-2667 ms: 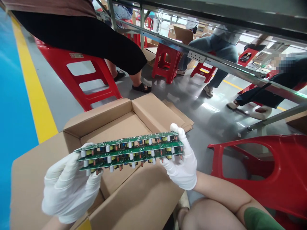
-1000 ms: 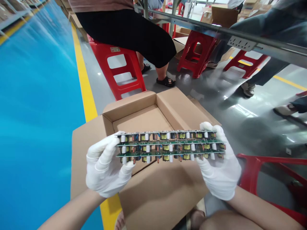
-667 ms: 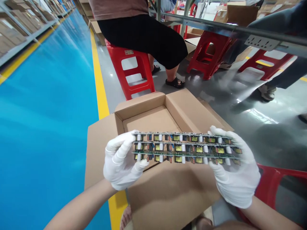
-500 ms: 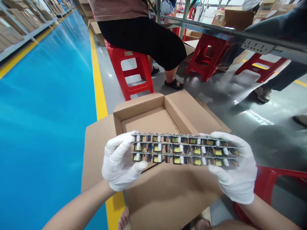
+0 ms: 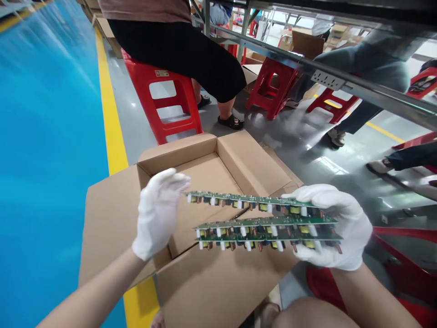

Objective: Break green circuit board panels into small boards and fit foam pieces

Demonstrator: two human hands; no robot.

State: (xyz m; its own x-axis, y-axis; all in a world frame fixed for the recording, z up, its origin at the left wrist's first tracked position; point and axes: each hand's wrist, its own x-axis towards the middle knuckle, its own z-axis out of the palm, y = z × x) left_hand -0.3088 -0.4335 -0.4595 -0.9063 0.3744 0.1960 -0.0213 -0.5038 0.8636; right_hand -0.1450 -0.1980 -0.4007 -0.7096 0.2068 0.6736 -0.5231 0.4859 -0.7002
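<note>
Three green circuit boards [image 5: 252, 223] form a loose stack above an open cardboard box [image 5: 184, 146]. White, yellow and copper-coloured parts hang from their undersides. My right hand [image 5: 336, 223], in a white glove, grips their right ends, fingers above and thumb below. A gap separates the top board from the lower two at the left. My left hand [image 5: 159, 212], also gloved, is off the stack, fingers stretched out beside the top board's left end. Whether a fingertip still brushes that board I cannot tell.
A person in black shorts sits on a red stool [image 5: 164, 95] beyond the box. A metal table frame [image 5: 273, 52] with a socket strip [image 5: 327, 79] crosses the upper right. Other people's legs and red stools are beneath it. A yellow floor line [image 5: 111, 118] runs at left.
My left hand has let go of the boards' left ends and opened. The stack has tilted and spread, the top board parting from the others. The view has swung right.
</note>
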